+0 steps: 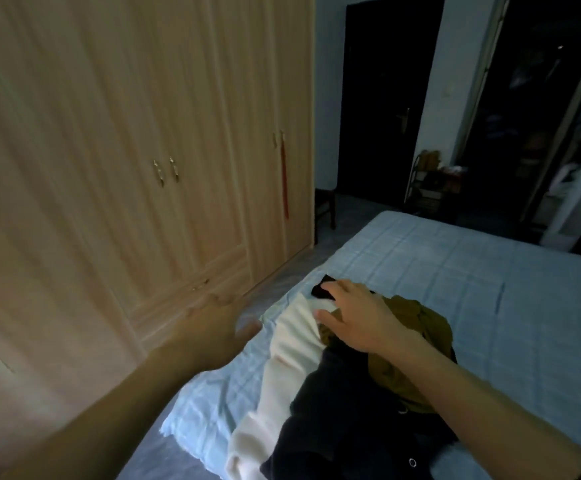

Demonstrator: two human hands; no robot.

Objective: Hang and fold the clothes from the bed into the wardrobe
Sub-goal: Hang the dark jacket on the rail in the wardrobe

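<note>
Clothes [334, 403] beneath outstretched right hand [358, 317]; left hand [212, 329] blurred, seemingly open.

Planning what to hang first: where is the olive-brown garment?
Head view: the olive-brown garment lies on the bed, right of the cream garment, partly under the right hand.

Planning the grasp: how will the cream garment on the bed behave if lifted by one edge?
Likely floppy: the cream garment lies in soft folds on the bed. It will probably drag, since the dark garment overlaps it. It looks like light, thin cloth.
</note>
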